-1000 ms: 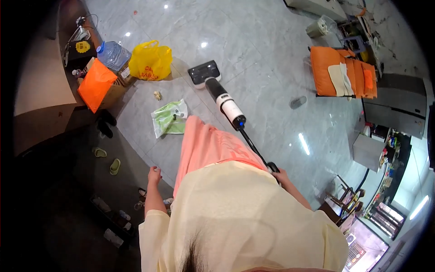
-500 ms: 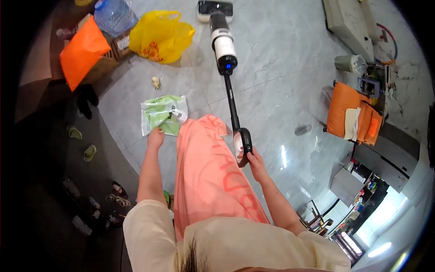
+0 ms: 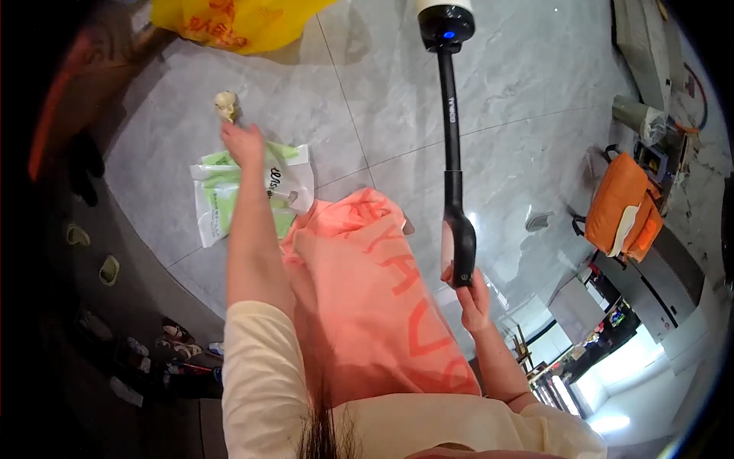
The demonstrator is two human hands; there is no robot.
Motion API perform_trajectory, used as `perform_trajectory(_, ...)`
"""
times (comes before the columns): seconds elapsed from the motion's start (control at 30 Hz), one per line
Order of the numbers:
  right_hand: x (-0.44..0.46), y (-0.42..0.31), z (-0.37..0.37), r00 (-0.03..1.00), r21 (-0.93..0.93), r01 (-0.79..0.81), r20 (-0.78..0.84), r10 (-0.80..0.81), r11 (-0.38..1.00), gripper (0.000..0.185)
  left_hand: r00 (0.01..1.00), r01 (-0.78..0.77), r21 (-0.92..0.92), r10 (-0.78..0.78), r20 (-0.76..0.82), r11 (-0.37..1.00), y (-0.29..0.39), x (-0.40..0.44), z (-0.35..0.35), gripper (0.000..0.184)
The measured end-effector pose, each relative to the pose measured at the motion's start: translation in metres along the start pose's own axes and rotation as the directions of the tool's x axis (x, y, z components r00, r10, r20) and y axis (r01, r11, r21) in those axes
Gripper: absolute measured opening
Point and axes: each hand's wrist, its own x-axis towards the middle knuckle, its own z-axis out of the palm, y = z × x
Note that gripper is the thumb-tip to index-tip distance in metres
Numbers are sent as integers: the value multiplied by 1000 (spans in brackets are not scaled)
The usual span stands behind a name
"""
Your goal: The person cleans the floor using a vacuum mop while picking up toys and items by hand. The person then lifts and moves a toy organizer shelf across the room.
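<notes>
Left hand (image 3: 245,145) over white-green bag (image 3: 291,180), at 1 crumpled pale scrap (image 3: 225,104); cannot tell whether grip pinches it. Scrap on floor (image 3: 397,130), not yet lifted. Right hand (image 3: 475,304) wrapped round vacuum handle (image 3: 462,245).

The single view comes from a camera on the wearer's head, facing forward and steeply down at the tiled floor (image 3: 397,99). Its lens is very wide: lines bend, and the picture darkens to black at the corners. Nearest the camera, strands of dark hair (image 3: 325,432) and the cream shirt (image 3: 264,367) cross the bottom edge; the coral-pink garment (image 3: 359,298) stretches from there toward the middle. Farther out, the left hand (image 3: 245,144) and right hand (image 3: 474,300) both lie inside the frame. The top edge cuts off the yellow plastic bag (image 3: 260,27) and stick vacuum cleaner (image 3: 452,115). At the right, more distant, the orange chair (image 3: 621,195) appears tipped sideways.
</notes>
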Motion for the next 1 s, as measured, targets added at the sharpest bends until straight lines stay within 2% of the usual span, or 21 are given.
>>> perform_trajectory(0.07,11,12,0,1000,-44,-10,11,10,999,32,949,-209,100,226,-218,973,-13,44,29,81)
perform_trajectory(0.1,14,21,-1,999,-119,-20,24,23,993,33,950,-220,104,238,-202,970,-19,62,40,88)
perform_trajectory(0.17,20,25,4,998,-122,-32,42,37,992,33,956,-230,122,248,-157,965,-29,78,53,94)
perform_trajectory(0.23,20,25,10,999,-121,-11,48,17,993,30,999,34,140,-35,8,990,-31,85,55,89)
perform_trajectory(0.27,21,22,10,998,-118,-24,47,30,993,30,999,34,149,-37,17,988,-39,83,59,89)
perform_trajectory(0.33,18,8,8,997,-52,-24,76,28,998,27,998,-27,4,27,49,1000,-53,76,56,75)
perform_trajectory(0.4,11,-9,7,998,-15,-32,44,32,999,27,991,127,-189,-131,-7,974,-27,29,26,62)
perform_trajectory(0.47,5,-20,4,1000,24,-18,20,17,1000,28,997,77,-116,-73,39,990,-36,-21,3,64)
perform_trajectory(0.5,0,-23,0,999,37,-35,24,34,999,29,993,-120,37,121,-11,992,-54,-52,2,73)
perform_trajectory(0.53,-4,-26,-1,998,47,-54,28,53,997,30,992,-124,-303,128,-8,945,-96,-83,31,85)
perform_trajectory(0.57,-8,-30,1,998,55,-64,15,63,996,30,975,220,-468,-186,118,856,-85,-125,31,93)
perform_trajectory(0.6,-10,-32,2,998,53,-53,21,52,997,30,892,399,-135,-350,286,907,-79,-149,41,94)
perform_trajectory(0.63,-11,-33,0,997,39,-79,31,78,996,30,754,487,228,-537,378,843,-75,-164,51,94)
perform_trajectory(0.67,-13,-33,1,994,25,-105,39,104,994,29,596,753,-121,-593,541,646,-78,-176,51,89)
perform_trajectory(0.7,-13,-35,2,994,52,-100,50,98,994,28,458,889,-376,-521,720,261,-76,-180,50,84)
perform_trajectory(0.73,-15,-36,3,996,46,-80,53,77,996,28,470,882,-394,-511,720,257,-76,-172,49,84)
perform_trajectory(0.8,-28,-44,-2,994,35,-103,44,101,994,28,571,810,-149,-703,424,568,-77,-168,35,68)
perform_trajectory(0.83,-34,-48,-5,991,-63,-131,19,133,989,28,460,887,-286,-740,491,362,-35,-162,-15,54)
perform_trajectory(0.87,-45,-53,-12,990,-67,-136,27,138,988,28,453,891,-285,-746,488,355,-38,-174,-33,54)
perform_trajectory(0.93,-60,-62,-24,990,-50,-140,9,140,989,28,686,725,-280,-696,214,629,-61,-176,-71,41)
perform_trajectory(1.0,-83,-77,-36,995,-17,-99,9,99,995,28,730,661,-419,-663,165,623,-100,-197,-123,31)
